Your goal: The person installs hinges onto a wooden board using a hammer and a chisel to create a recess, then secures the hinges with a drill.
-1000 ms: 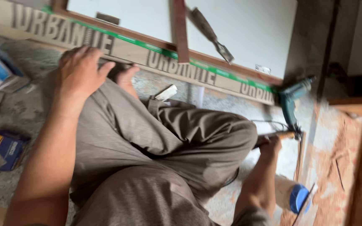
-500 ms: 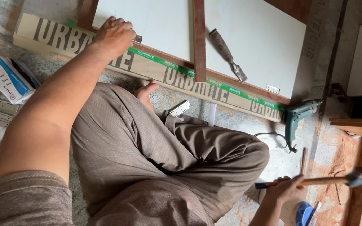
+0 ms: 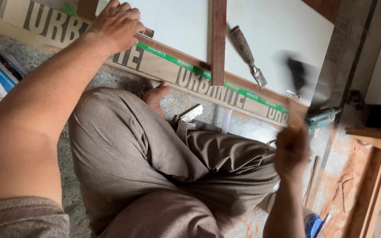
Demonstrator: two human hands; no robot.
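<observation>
Left hand [image 3: 115,24] — fingers spread, pressed flat on white panel [image 3: 177,26]. Right hand [image 3: 292,150] clenched on hammer [image 3: 297,77] (blurred), raised near chisel [image 3: 248,55].

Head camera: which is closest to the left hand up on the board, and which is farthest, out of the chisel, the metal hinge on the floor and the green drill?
From the left hand:
1. Metal hinge, on the floor by the bare foot, below and right of the hand.
2. Chisel, lying on the white panel, further right.
3. Green drill, far right by the board's end.
The hinge and chisel are fairly close to call.
</observation>
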